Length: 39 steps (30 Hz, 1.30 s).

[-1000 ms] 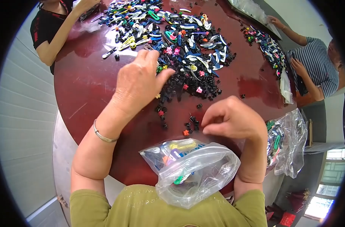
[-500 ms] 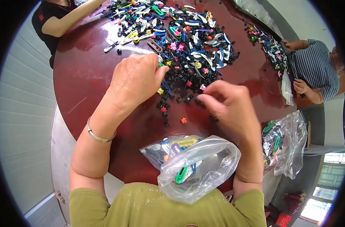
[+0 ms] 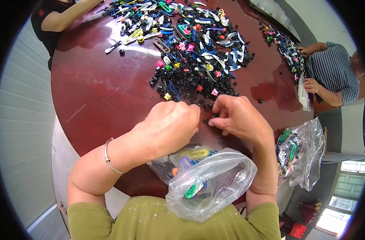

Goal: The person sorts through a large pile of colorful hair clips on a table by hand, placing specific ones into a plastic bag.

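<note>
A big pile of black mini clips, snap clips and coloured flower clips (image 3: 198,56) is spread over the dark red round table (image 3: 86,108). My left hand (image 3: 172,124) is closed above the table, just below the pile; what its curled fingers hold, if anything, is hidden. To its right, my right hand (image 3: 238,118) has thumb and forefinger pinched near small black clips at the pile's lower edge. Below both hands an open clear plastic bag (image 3: 210,184) holds snap clips in green, purple, white and yellow.
On the right lies another clear bag of clips (image 3: 300,152). A person in a striped shirt (image 3: 332,66) sits at the right beside a second clip pile (image 3: 288,54). At the upper left, another person's arm (image 3: 70,18) reaches over the table.
My left hand has come down and right from the pile towards the bag, uncovering clips. My right hand has moved slightly down. The orange clip near the bag is no longer visible.
</note>
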### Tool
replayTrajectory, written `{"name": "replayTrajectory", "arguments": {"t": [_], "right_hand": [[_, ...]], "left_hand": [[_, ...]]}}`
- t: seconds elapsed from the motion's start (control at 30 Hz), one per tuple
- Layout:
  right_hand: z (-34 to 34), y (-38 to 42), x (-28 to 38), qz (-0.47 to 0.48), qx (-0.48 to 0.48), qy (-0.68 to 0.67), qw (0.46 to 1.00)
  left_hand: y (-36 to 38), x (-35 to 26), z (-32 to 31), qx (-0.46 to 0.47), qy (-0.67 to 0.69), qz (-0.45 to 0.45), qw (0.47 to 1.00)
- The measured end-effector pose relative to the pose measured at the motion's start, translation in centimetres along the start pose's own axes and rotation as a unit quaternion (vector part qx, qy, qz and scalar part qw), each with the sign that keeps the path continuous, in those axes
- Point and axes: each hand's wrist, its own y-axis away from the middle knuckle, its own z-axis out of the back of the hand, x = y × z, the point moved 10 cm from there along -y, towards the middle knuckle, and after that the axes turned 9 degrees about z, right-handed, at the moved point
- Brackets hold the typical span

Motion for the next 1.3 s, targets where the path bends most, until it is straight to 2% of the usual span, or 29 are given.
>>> {"name": "replayTrajectory", "arguments": {"t": [0.1,0.13,0.23,0.27,0.37,0.4,0.5,0.6,0.7,0.8,0.9,0.97,1.1,1.13,1.23,1.27,1.3], "right_hand": [[1.5,-0.5,1.7,0.139,-0.17,-0.001,0.976],[2.2,-0.3,2.1,0.141,-0.225,0.043,0.963],[2.3,0.5,4.8,0.259,-0.3,0.092,0.913],[1.5,-0.1,4.4,0.246,-0.283,0.084,0.923],[0.5,-0.3,5.3,0.241,-0.297,0.201,0.902],[0.4,-0.5,5.1,0.234,-0.305,0.196,0.902],[0.7,-1.2,3.6,0.194,-0.295,0.143,0.925],[1.0,-1.4,2.3,0.155,-0.258,0.023,0.953],[2.3,-0.3,2.0,0.176,-0.237,-0.149,0.944],[4.8,3.3,6.2,0.241,-0.222,-0.162,0.931],[4.8,7.3,10.7,0.366,-0.126,-0.16,0.908],[3.6,9.2,12.5,0.403,-0.077,-0.151,0.899],[1.2,10.5,13.8,0.441,0.045,-0.004,0.896],[1.4,10.4,13.6,0.428,0.012,0.017,0.904],[4.0,8.9,12.4,0.381,-0.109,-0.08,0.915],[4.9,8.1,11.7,0.399,-0.164,-0.059,0.9],[5.0,6.4,9.7,0.338,-0.187,-0.108,0.916]], "left_hand": [[-0.7,0.9,0.2,-0.061,-0.029,0.022,0.997],[-0.9,1.3,0.6,-0.083,-0.044,0.034,0.995],[-0.9,2.2,3.9,-0.181,-0.039,0.032,0.982],[-1.0,2.6,5.1,-0.203,-0.025,0.044,0.978],[-0.7,4.1,8.1,-0.288,-0.033,0.083,0.953],[-0.8,4.6,8.4,-0.289,-0.034,0.088,0.953],[-1.2,6.0,8.5,-0.279,-0.039,0.1,0.954],[-1.7,6.8,7.5,-0.221,-0.028,0.116,0.968],[-1.9,6.8,6.7,-0.197,-0.032,0.129,0.972],[-1.8,6.6,6.1,-0.18,-0.031,0.137,0.974],[-1.8,6.5,5.9,-0.174,-0.049,0.148,0.972],[-2.0,6.7,5.6,-0.158,-0.056,0.157,0.973],[-2.4,6.7,5.0,-0.133,-0.055,0.155,0.977],[-2.4,6.6,5.0,-0.135,-0.055,0.153,0.977],[-2.4,6.6,5.4,-0.141,0.024,0.131,0.981],[-2.4,6.5,5.5,-0.135,0.058,0.127,0.981],[-2.4,6.4,5.8,-0.13,0.092,0.122,0.98]]}}
